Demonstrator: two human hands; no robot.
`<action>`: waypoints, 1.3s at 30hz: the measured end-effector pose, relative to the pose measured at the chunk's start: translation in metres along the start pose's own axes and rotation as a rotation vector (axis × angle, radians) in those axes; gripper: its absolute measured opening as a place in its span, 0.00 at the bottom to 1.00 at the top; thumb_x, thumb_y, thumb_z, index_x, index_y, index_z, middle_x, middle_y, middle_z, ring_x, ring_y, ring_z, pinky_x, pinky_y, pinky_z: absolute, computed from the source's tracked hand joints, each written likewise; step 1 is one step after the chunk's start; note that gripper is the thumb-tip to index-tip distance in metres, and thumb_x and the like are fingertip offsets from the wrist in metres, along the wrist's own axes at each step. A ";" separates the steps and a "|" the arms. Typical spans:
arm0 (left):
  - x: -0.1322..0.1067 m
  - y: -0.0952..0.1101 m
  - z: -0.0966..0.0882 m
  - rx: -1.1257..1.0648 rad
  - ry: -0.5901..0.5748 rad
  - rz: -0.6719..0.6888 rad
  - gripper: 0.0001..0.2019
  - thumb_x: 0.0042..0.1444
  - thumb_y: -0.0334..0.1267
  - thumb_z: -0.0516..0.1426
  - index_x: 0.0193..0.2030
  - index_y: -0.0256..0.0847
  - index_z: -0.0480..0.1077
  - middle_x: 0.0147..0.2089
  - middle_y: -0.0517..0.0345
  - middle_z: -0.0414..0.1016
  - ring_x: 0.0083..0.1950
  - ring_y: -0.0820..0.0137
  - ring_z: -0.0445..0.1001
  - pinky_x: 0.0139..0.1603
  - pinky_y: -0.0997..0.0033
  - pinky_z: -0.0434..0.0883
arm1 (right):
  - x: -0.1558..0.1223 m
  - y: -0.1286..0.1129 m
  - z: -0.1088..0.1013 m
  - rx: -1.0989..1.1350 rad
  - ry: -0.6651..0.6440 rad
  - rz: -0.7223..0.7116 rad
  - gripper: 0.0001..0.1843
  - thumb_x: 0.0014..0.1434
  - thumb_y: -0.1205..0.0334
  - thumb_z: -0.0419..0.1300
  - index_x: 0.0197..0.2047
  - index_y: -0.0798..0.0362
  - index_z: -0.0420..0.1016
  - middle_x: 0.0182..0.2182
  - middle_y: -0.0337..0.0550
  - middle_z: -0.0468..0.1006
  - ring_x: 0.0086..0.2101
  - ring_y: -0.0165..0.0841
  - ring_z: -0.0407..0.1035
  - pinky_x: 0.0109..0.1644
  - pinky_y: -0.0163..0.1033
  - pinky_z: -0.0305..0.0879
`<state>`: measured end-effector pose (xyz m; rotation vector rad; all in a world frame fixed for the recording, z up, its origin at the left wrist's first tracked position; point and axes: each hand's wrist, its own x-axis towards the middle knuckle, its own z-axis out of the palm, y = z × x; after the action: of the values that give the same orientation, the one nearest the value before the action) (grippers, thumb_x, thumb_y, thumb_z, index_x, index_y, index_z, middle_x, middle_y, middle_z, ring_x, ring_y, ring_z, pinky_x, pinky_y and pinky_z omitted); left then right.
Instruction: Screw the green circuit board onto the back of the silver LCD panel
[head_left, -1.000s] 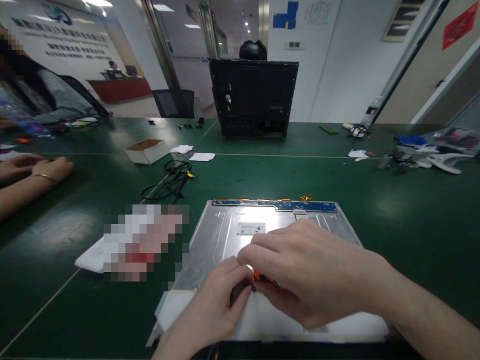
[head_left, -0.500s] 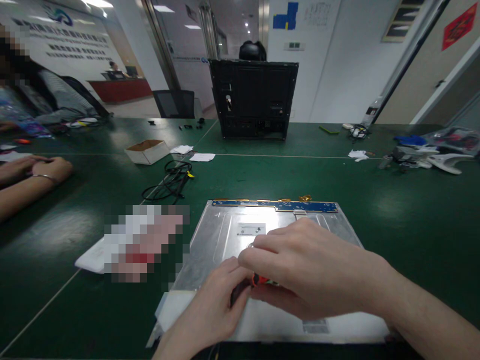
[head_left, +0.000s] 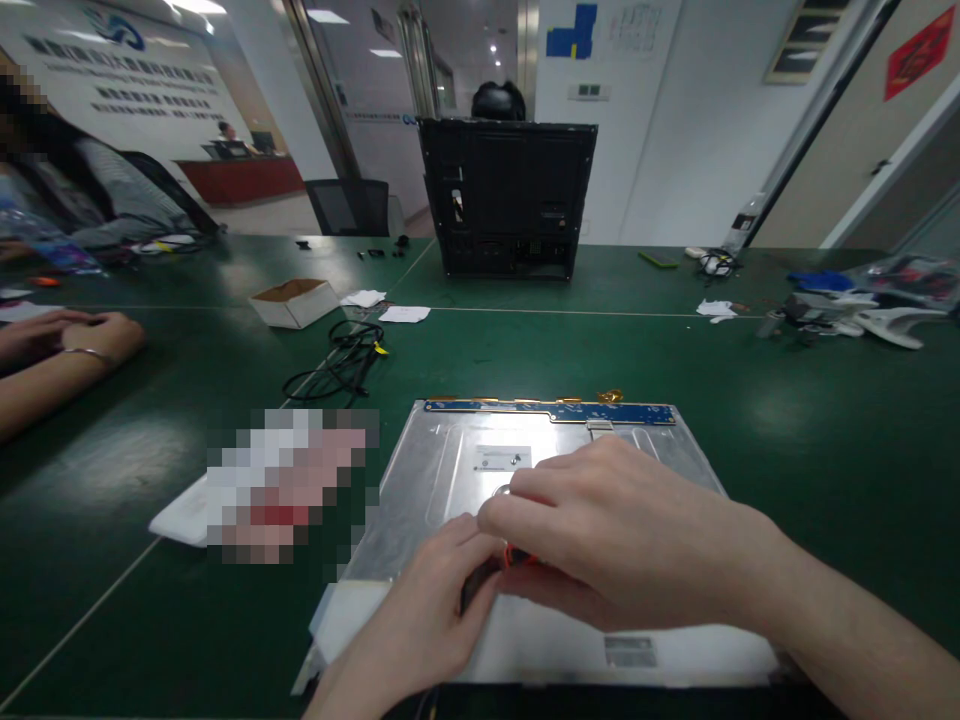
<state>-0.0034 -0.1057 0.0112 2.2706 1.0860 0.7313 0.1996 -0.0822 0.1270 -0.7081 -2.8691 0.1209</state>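
Note:
A silver metal-backed display panel (head_left: 409,495) lies in front of me, with a narrow blue circuit board (head_left: 607,412) along its far edge. Over the panel's middle, my right hand (head_left: 607,530) is closed around a small red-and-black object (head_left: 517,556), mostly covered by the fingers. My left hand (head_left: 431,600) meets it from the left, thumb and fingers curled together near the same object. Whatever the left fingers grip is hidden. A white strip (head_left: 555,650) covers the panel's near part, where a small grey label (head_left: 630,652) shows.
To the left lie a blurred-out white and pink item (head_left: 180,512) and a coiled black cable (head_left: 337,365). Behind them sits an open white box (head_left: 300,305). A black monitor housing (head_left: 510,200) stands at the back. Another person's hands (head_left: 105,340) rest on the left.
My right hand has turned very slightly, and less of the red-and-black object shows between the hands. The left hand and the panel look unmoved.

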 end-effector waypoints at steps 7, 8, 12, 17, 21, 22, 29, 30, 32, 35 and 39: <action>-0.001 -0.002 0.001 -0.001 -0.015 -0.012 0.13 0.53 0.25 0.50 0.42 0.43 0.70 0.41 0.56 0.76 0.40 0.64 0.73 0.44 0.67 0.71 | -0.001 -0.001 -0.003 0.072 -0.055 -0.010 0.07 0.59 0.64 0.54 0.42 0.53 0.64 0.35 0.38 0.72 0.28 0.28 0.59 0.25 0.38 0.44; -0.001 -0.002 0.001 0.001 -0.014 -0.017 0.13 0.53 0.26 0.50 0.41 0.43 0.70 0.40 0.56 0.76 0.39 0.64 0.73 0.44 0.67 0.71 | -0.002 -0.001 -0.003 0.069 -0.053 -0.013 0.07 0.58 0.65 0.54 0.42 0.53 0.64 0.35 0.37 0.72 0.28 0.28 0.59 0.25 0.38 0.44; -0.001 -0.003 0.001 0.000 -0.011 -0.022 0.14 0.53 0.26 0.50 0.41 0.43 0.71 0.38 0.56 0.76 0.38 0.63 0.74 0.41 0.67 0.72 | -0.001 -0.001 -0.002 0.040 -0.032 -0.014 0.05 0.60 0.65 0.53 0.41 0.53 0.64 0.35 0.37 0.73 0.27 0.28 0.59 0.25 0.38 0.44; 0.000 -0.002 0.001 0.006 -0.006 -0.007 0.14 0.52 0.27 0.51 0.43 0.43 0.72 0.39 0.55 0.76 0.41 0.61 0.74 0.42 0.67 0.72 | 0.000 -0.002 0.000 -0.003 -0.023 0.001 0.03 0.64 0.62 0.52 0.40 0.52 0.63 0.31 0.36 0.73 0.26 0.28 0.59 0.26 0.38 0.42; -0.001 -0.002 0.001 0.012 0.009 0.009 0.15 0.53 0.26 0.50 0.43 0.43 0.71 0.40 0.54 0.76 0.42 0.61 0.73 0.43 0.67 0.71 | -0.001 -0.002 -0.002 0.025 -0.034 0.006 0.04 0.64 0.61 0.52 0.40 0.52 0.63 0.32 0.36 0.72 0.26 0.28 0.58 0.26 0.38 0.43; -0.001 -0.002 0.001 0.011 0.007 0.007 0.15 0.53 0.26 0.50 0.44 0.43 0.71 0.39 0.54 0.75 0.42 0.61 0.73 0.42 0.67 0.71 | -0.001 -0.003 -0.003 0.043 -0.039 0.001 0.04 0.62 0.62 0.53 0.40 0.52 0.64 0.33 0.36 0.72 0.27 0.28 0.58 0.26 0.38 0.44; 0.001 -0.001 0.000 0.020 -0.013 -0.004 0.14 0.54 0.27 0.50 0.44 0.43 0.70 0.37 0.56 0.73 0.39 0.63 0.73 0.40 0.68 0.71 | -0.001 -0.003 -0.003 0.073 -0.044 -0.029 0.08 0.55 0.66 0.54 0.40 0.53 0.64 0.34 0.37 0.70 0.27 0.28 0.56 0.24 0.37 0.45; 0.001 -0.001 -0.001 0.022 -0.012 -0.001 0.14 0.54 0.26 0.50 0.44 0.44 0.70 0.37 0.56 0.73 0.40 0.63 0.73 0.40 0.68 0.71 | -0.001 -0.003 -0.003 0.070 -0.045 -0.025 0.07 0.55 0.67 0.54 0.40 0.53 0.64 0.34 0.37 0.70 0.27 0.28 0.56 0.24 0.37 0.45; 0.001 -0.002 0.000 0.023 -0.012 0.000 0.15 0.54 0.26 0.50 0.45 0.44 0.70 0.36 0.57 0.73 0.39 0.63 0.73 0.41 0.68 0.71 | 0.000 -0.003 -0.003 0.060 -0.047 -0.018 0.07 0.56 0.67 0.53 0.40 0.53 0.63 0.34 0.37 0.71 0.27 0.28 0.57 0.25 0.37 0.44; 0.000 -0.003 0.000 0.024 -0.017 -0.007 0.16 0.54 0.26 0.50 0.45 0.44 0.70 0.34 0.58 0.72 0.38 0.63 0.73 0.41 0.68 0.71 | -0.001 -0.003 -0.003 0.039 -0.043 -0.017 0.06 0.59 0.66 0.53 0.41 0.52 0.64 0.34 0.38 0.72 0.27 0.28 0.58 0.26 0.37 0.43; -0.001 -0.003 0.001 0.034 -0.005 0.004 0.15 0.53 0.27 0.50 0.45 0.44 0.71 0.37 0.56 0.74 0.39 0.62 0.73 0.42 0.68 0.71 | -0.001 -0.002 -0.002 -0.004 -0.017 -0.005 0.04 0.63 0.63 0.51 0.40 0.52 0.64 0.32 0.37 0.72 0.25 0.28 0.58 0.26 0.38 0.41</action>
<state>-0.0051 -0.1046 0.0083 2.3019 1.0999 0.7137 0.1998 -0.0847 0.1292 -0.7042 -2.8873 0.1212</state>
